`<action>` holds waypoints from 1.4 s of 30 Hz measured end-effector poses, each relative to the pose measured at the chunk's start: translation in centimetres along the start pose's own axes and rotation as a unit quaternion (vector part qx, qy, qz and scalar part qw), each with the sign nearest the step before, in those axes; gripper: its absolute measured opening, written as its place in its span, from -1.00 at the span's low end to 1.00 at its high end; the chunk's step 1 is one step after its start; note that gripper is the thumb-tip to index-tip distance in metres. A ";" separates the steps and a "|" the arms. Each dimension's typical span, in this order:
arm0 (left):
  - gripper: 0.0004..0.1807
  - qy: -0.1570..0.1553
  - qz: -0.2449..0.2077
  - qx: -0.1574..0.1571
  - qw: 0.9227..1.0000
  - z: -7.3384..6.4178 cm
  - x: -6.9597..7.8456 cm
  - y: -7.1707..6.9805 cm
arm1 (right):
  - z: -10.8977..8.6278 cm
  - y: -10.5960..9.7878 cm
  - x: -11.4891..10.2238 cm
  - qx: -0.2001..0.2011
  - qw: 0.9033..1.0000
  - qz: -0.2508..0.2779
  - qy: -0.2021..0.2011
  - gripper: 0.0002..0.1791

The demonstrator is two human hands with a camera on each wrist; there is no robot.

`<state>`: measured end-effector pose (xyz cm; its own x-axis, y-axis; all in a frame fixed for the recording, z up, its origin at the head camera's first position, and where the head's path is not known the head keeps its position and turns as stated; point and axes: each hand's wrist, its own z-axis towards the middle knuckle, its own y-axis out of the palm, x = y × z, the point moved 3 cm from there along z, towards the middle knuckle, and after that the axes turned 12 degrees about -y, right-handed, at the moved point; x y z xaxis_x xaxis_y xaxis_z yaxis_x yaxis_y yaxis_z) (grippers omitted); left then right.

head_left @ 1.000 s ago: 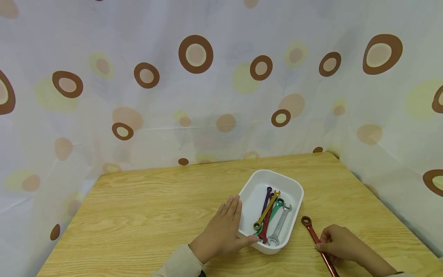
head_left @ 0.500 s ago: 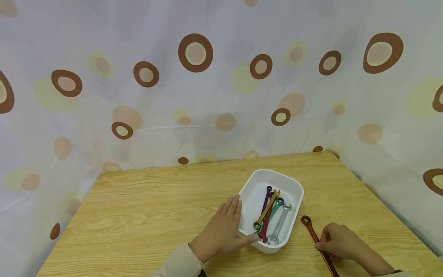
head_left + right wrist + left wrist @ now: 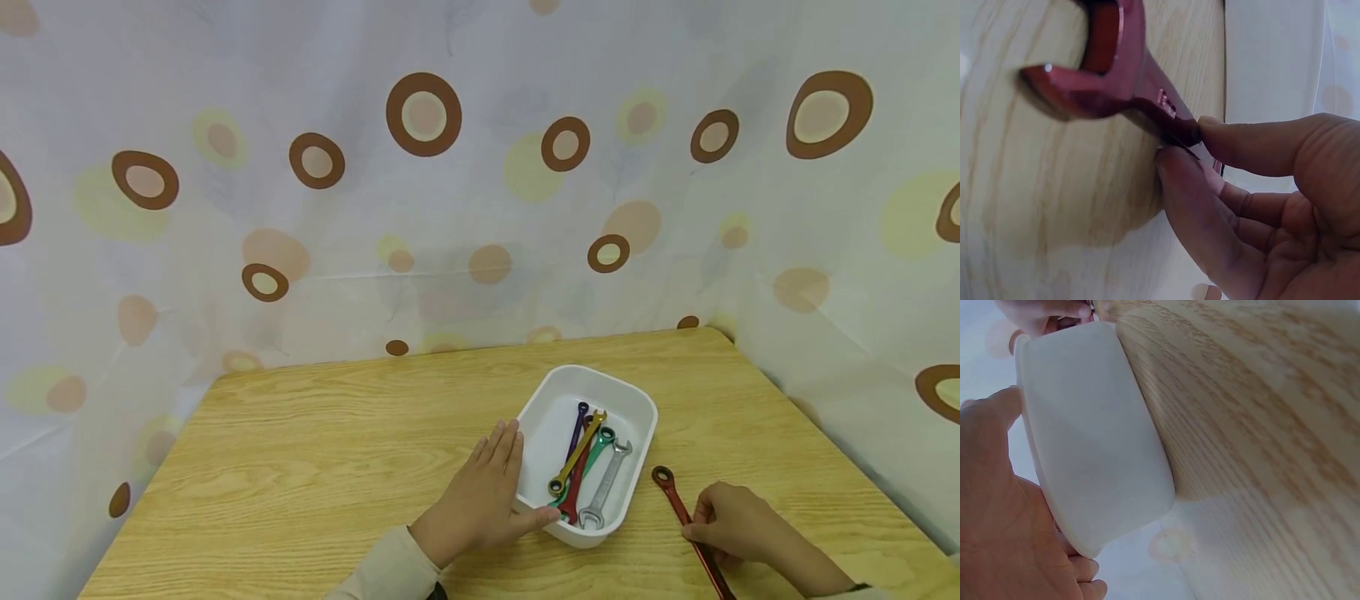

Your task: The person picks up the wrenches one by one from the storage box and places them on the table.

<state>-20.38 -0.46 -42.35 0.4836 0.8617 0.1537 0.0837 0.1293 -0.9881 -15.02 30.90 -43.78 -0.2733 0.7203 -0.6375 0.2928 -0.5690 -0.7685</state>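
In the head view my left hand (image 3: 480,496) lies along the left side of a white plastic bin (image 3: 645,400), fingers straight and thumb at the near rim. The left wrist view shows that thumb at the rim of the bin (image 3: 1094,431). Inside lie several combination wrenches: a purple one (image 3: 576,429), a gold one (image 3: 579,454), a green one (image 3: 597,452), a red one (image 3: 573,492) and a silver one (image 3: 609,485). Right of the bin, my right hand (image 3: 738,523) pinches a larger red wrench (image 3: 677,502) between thumb and fingers. Its open jaw end (image 3: 1100,94) shows in the right wrist view, close over the table.
The wood-grain table (image 3: 337,458) spreads out to the left of the bin and behind it. A white curtain (image 3: 480,208) with brown and yellow circles hangs behind the table and along its sides.
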 end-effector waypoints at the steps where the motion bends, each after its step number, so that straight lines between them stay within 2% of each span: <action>1: 0.18 0.000 0.000 0.001 1.000 0.0 0.0 0.0 | 0.0 -0.1 -0.1 0.001 1.000 -0.003 -0.004 -0.73; 5: 0.18 -0.001 0.000 0.001 1.000 0.0 0.0 -0.1 | 0.3 -0.6 -0.6 0.005 1.000 -0.021 -0.015 -0.74; 8: 0.18 -0.002 -0.002 0.000 1.000 0.0 0.0 -0.1 | 0.6 -1.4 -1.2 0.010 1.000 -0.024 -0.006 -0.74; 13: 0.16 -0.004 -0.004 -0.003 1.000 0.0 0.0 -0.1 | 1.6 -3.4 -2.4 0.034 0.998 -0.060 -0.006 -0.61; 18: 0.15 -0.002 -0.005 -0.004 1.000 0.0 0.1 0.0 | 2.8 -4.9 -3.9 0.067 0.990 -0.110 -0.052 -0.59; 23: 0.15 0.000 -0.001 -0.003 1.000 0.0 0.1 0.0 | 4.4 -5.4 -5.5 0.085 0.984 -0.114 -0.110 -0.62; 29: 0.15 0.002 0.004 0.003 1.000 -0.1 0.1 -0.1 | 6.6 -5.3 -7.2 0.086 0.975 -0.114 -0.169 -0.66; 34: 0.15 0.002 0.004 0.001 1.000 -0.1 0.1 -0.1 | 8.6 -4.2 -7.6 0.055 0.970 -0.129 -0.200 -0.68; 38: 0.15 0.003 0.008 0.007 1.000 -0.1 0.1 -0.1 | 10.0 -2.8 -7.9 0.029 0.961 -0.142 -0.237 -0.70; 42: 0.15 0.004 0.010 0.006 1.000 0.0 0.1 -0.1 | 11.2 -1.4 -8.0 0.004 0.955 -0.156 -0.251 -0.73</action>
<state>-20.32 -0.41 -42.27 0.4912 0.8607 0.1334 0.0633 0.1175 -0.9911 -23.54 21.46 -38.18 -0.7515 0.5763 -0.3212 0.1179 -0.3617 -0.9248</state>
